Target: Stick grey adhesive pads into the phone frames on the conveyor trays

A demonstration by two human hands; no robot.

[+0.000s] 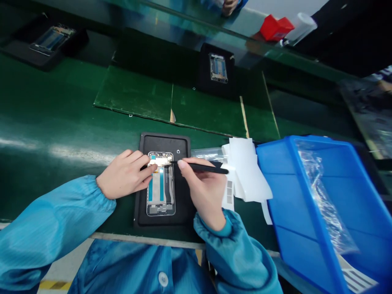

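Observation:
An opened smartphone, its circuit board, blue strips and dark ribbon cable exposed, lies in a black tray in front of me. My left hand reaches over the tray's left side with fingers extended and slightly apart. A fingertip rests on the board near the phone's upper part. My right hand is closed around black tweezers, which point left. Their tips reach the upper right edge of the board. Whether they grip a small part there is too fine to tell.
White paper sheets and a clear plastic bag lie right of the tray. Beside them stands a blue bin holding clear packaging. Farther back are two phones in black trays, a red box and another person's hand.

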